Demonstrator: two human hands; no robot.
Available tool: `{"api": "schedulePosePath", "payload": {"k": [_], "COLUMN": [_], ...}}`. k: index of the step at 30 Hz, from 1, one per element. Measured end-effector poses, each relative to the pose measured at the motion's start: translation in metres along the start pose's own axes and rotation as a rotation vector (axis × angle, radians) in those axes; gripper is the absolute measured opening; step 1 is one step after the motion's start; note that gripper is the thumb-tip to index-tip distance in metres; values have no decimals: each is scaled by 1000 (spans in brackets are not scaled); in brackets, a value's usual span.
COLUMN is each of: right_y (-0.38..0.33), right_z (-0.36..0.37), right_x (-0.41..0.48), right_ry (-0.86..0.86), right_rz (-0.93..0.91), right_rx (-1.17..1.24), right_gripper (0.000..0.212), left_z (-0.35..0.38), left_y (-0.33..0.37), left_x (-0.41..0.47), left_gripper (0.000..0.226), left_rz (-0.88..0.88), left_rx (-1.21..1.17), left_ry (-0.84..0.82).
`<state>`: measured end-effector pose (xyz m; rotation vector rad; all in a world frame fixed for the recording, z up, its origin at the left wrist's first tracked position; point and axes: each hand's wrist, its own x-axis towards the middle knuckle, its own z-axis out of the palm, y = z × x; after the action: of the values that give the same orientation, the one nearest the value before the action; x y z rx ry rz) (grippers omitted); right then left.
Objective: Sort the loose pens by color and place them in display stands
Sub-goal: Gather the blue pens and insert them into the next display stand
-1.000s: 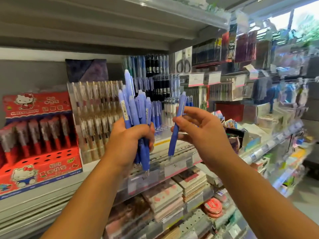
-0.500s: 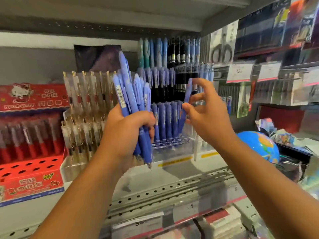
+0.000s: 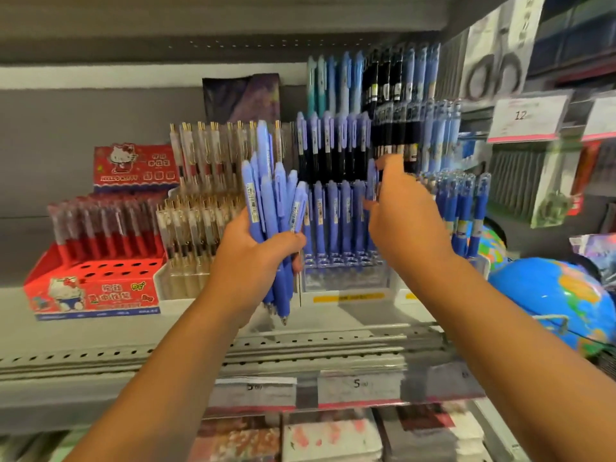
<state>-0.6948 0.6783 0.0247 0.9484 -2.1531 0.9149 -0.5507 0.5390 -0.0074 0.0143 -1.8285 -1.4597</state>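
R hand (image 3: 406,221) is pinching one blue pen (image 3: 371,181) upright, tip down, over the R end of the clear stand (image 3: 346,281) front row; L hand (image 3: 256,258) is gripping the spare pens (image 3: 271,201) just left of it, also upright

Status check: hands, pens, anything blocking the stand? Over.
Left hand grips bundle of light-blue plastic pens. Right hand pinches single light-blue pen at clear acrylic display stand, front row. No obstruction seen.
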Motion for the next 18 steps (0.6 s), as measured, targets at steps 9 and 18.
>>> {"api": "schedulePosePath", "payload": {"k": [9,18], "right_y": [-9,-6], "right_z": [-6,-5], "right_x": [2,-1], "right_ry": [-120,-150], "right_rz": [54,80], "right_rx": [-246,-312], "right_gripper": [65,56], "left_z": [-7,-8], "left_y": [-1,-2], "left_x": [1,0], "left_gripper": [25,28], "left_rz": [-17,-37], "left_rx": [55,38], "left_ry": [57,24]}}
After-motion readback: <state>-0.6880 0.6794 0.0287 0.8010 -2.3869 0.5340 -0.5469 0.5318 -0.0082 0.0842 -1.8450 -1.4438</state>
